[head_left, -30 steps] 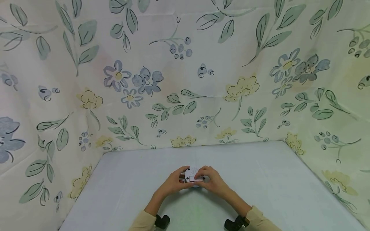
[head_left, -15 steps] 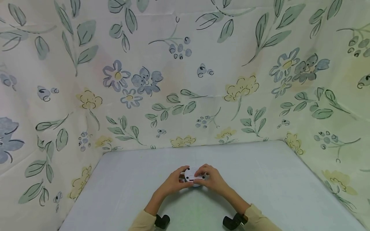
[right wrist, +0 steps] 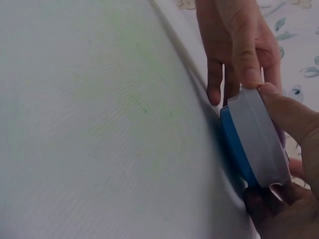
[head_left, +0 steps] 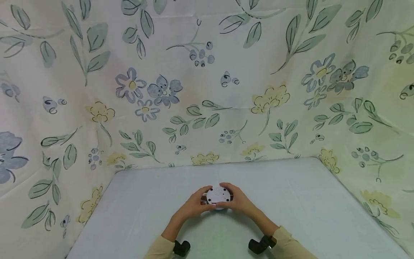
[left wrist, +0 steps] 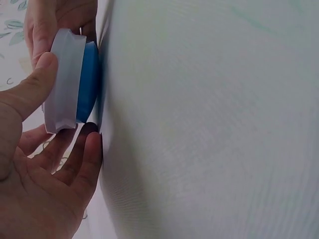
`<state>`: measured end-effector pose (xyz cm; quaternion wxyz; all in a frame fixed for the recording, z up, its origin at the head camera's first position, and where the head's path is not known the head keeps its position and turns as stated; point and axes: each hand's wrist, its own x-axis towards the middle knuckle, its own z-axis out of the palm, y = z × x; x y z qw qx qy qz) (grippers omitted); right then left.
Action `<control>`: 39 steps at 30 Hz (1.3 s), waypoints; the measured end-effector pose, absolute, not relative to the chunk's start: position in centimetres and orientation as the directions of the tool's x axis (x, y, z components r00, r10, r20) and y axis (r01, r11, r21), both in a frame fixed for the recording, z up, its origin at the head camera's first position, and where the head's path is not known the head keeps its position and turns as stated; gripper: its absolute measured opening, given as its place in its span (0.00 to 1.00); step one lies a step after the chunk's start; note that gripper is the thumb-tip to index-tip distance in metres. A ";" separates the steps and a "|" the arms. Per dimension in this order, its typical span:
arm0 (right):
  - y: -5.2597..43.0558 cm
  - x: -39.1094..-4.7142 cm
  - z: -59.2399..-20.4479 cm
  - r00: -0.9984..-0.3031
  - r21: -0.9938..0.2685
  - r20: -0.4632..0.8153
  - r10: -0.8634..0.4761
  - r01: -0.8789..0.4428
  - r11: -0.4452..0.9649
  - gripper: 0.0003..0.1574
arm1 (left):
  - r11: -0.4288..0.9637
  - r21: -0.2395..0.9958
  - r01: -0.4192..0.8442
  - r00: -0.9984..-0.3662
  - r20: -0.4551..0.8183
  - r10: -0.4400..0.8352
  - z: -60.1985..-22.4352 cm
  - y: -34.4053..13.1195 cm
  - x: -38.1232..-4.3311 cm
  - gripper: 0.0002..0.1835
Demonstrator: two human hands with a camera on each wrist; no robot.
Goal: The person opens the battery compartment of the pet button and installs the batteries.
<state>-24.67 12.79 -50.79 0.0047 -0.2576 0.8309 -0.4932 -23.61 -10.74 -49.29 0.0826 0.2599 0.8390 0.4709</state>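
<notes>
A round device with a white back lies between the hands in the head view. Several dark round feet and a patch of small holes mark this back, and a short dark line shows near its front edge. Both wrist views reveal its white rim and blue lower part, low over the table. My left hand grips it from the left, thumb at the near edge, fingers round the far side. On the opposite side my right hand holds the rim in the same way, its thumb close to the left thumb.
A white cloth covers the table. Behind and on both sides hangs a floral curtain. Dark wrist cameras sit on both wrists, by the beige sleeves.
The right hand's fingers have moved off the rectangular outline on the back of the device to its far right rim, uncovering the back. The left hand keeps its hold in place.
</notes>
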 end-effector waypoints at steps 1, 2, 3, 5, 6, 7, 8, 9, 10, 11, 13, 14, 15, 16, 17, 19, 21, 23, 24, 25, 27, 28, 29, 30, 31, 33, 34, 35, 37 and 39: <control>12.8 -24.7 -50.7 -0.867 -0.826 0.234 -0.439 -0.416 0.381 0.49 | 0.424 0.833 0.357 -0.851 0.103 0.514 -49.3 -10.7 -23.6 0.39; 12.8 -24.8 -50.7 -0.868 -0.825 0.227 -0.442 -0.413 0.386 0.49 | 0.429 0.831 0.355 -0.852 0.099 0.514 -49.4 -10.7 -23.7 0.39; 12.8 -24.8 -50.6 -0.872 -0.827 0.218 -0.438 -0.403 0.391 0.49 | 0.430 0.830 0.355 -0.851 0.097 0.516 -49.5 -10.7 -23.7 0.39; 12.8 -24.9 -50.4 -0.882 -0.831 0.200 -0.426 -0.383 0.404 0.49 | 0.429 0.829 0.359 -0.848 0.098 0.521 -49.5 -10.8 -23.7 0.39; 12.7 -24.9 -50.3 -0.888 -0.833 0.191 -0.418 -0.372 0.410 0.48 | 0.427 0.829 0.361 -0.846 0.098 0.525 -49.5 -10.8 -23.7 0.39; 12.7 -25.0 -50.3 -0.891 -0.833 0.185 -0.414 -0.366 0.414 0.48 | 0.422 0.830 0.365 -0.843 0.102 0.529 -49.5 -10.8 -23.7 0.39; 12.7 -25.0 -50.2 -0.897 -0.838 0.173 -0.407 -0.351 0.418 0.48 | 0.416 0.830 0.371 -0.840 0.109 0.532 -49.5 -10.8 -23.7 0.39; 12.6 -25.0 -50.1 -0.902 -0.842 0.161 -0.400 -0.337 0.421 0.49 | 0.411 0.830 0.376 -0.837 0.114 0.534 -49.5 -10.8 -23.7 0.39; 12.6 -25.0 -50.1 -0.906 -0.846 0.150 -0.395 -0.325 0.423 0.49 | 0.410 0.829 0.380 -0.836 0.117 0.537 -49.5 -10.8 -23.6 0.39; 12.6 -25.1 -50.1 -0.910 -0.851 0.140 -0.390 -0.312 0.423 0.49 | 0.412 0.828 0.382 -0.835 0.118 0.537 -49.5 -10.8 -23.6 0.39; 12.5 -25.1 -50.0 -0.916 -0.864 0.124 -0.381 -0.289 0.413 0.48 | 0.417 0.824 0.383 -0.836 0.117 0.536 -49.5 -10.8 -23.6 0.40; 12.5 -25.1 -50.0 -0.921 -0.872 0.112 -0.374 -0.271 0.407 0.48 | 0.419 0.823 0.384 -0.836 0.117 0.536 -49.5 -10.7 -23.7 0.40; 12.5 -25.2 -50.0 -0.923 -0.879 0.104 -0.371 -0.260 0.400 0.48 | 0.418 0.822 0.386 -0.835 0.120 0.537 -49.5 -10.8 -23.7 0.40; 12.5 -25.2 -50.0 -0.925 -0.885 0.098 -0.368 -0.250 0.393 0.48 | 0.418 0.822 0.387 -0.835 0.120 0.536 -49.5 -10.7 -23.6 0.40; 12.4 -25.2 -50.0 -0.926 -0.890 0.091 -0.365 -0.240 0.387 0.47 | 0.414 0.823 0.388 -0.835 0.123 0.537 -49.5 -10.7 -23.6 0.39; 12.4 -25.2 -49.9 -0.929 -0.899 0.083 -0.360 -0.226 0.375 0.47 | 0.406 0.826 0.392 -0.832 0.130 0.539 -49.4 -10.7 -23.6 0.39; 12.3 -25.2 -49.7 -0.932 -0.909 0.075 -0.354 -0.210 0.360 0.46 | 0.398 0.828 0.394 -0.830 0.135 0.542 -49.4 -10.7 -23.6 0.39; 12.2 -25.1 -49.6 -0.934 -0.916 0.070 -0.351 -0.200 0.349 0.46 | 0.400 0.828 0.393 -0.831 0.133 0.541 -49.4 -10.7 -23.6 0.39; 12.2 -25.0 -49.5 -0.934 -0.918 0.068 -0.351 -0.197 0.344 0.46 | 0.402 0.827 0.392 -0.832 0.131 0.540 -49.5 -10.7 -23.6 0.39; 12.2 -25.0 -49.5 -0.934 -0.920 0.064 -0.352 -0.192 0.342 0.45 | 0.403 0.828 0.390 -0.832 0.129 0.540 -49.5 -10.7 -23.6 0.39; 12.2 -25.0 -49.4 -0.931 -0.922 0.059 -0.359 -0.189 0.339 0.45 | 0.409 0.827 0.385 -0.835 0.123 0.537 -49.5 -10.7 -23.6 0.39; 12.2 -25.0 -49.4 -0.930 -0.923 0.057 -0.363 -0.187 0.335 0.45 | 0.411 0.827 0.383 -0.836 0.122 0.535 -49.4 -10.7 -23.6 0.39; 12.2 -24.9 -49.3 -0.929 -0.924 0.055 -0.367 -0.187 0.333 0.45 | 0.412 0.827 0.382 -0.836 0.120 0.535 -49.4 -10.7 -23.5 0.39; 12.2 -24.9 -49.3 -0.927 -0.926 0.054 -0.370 -0.186 0.330 0.45 | 0.410 0.828 0.382 -0.836 0.120 0.536 -49.4 -10.8 -23.5 0.39; 12.2 -24.9 -49.3 -0.927 -0.926 0.054 -0.371 -0.186 0.330 0.45 | 0.409 0.828 0.384 -0.835 0.121 0.537 -49.4 -10.8 -23.5 0.39; 12.3 -24.9 -49.3 -0.926 -0.926 0.058 -0.374 -0.190 0.327 0.45 | 0.406 0.827 0.388 -0.832 0.126 0.540 -49.3 -10.7 -23.5 0.39; 12.3 -24.9 -49.3 -0.925 -0.925 0.060 -0.374 -0.192 0.328 0.45 | 0.405 0.826 0.391 -0.831 0.128 0.542 -49.3 -10.7 -23.5 0.39; 12.3 -24.9 -49.3 -0.926 -0.924 0.061 -0.373 -0.194 0.331 0.45 | 0.405 0.825 0.393 -0.830 0.129 0.543 -49.3 -10.7 -23.6 0.39; 12.3 -24.9 -49.3 -0.926 -0.922 0.061 -0.372 -0.194 0.334 0.45 | 0.405 0.824 0.396 -0.828 0.130 0.545 -49.3 -10.7 -23.6 0.39; 12.4 -25.0 -49.4 -0.928 -0.923 0.056 -0.369 -0.189 0.336 0.45 | 0.403 0.825 0.396 -0.828 0.131 0.545 -49.3 -10.6 -23.6 0.39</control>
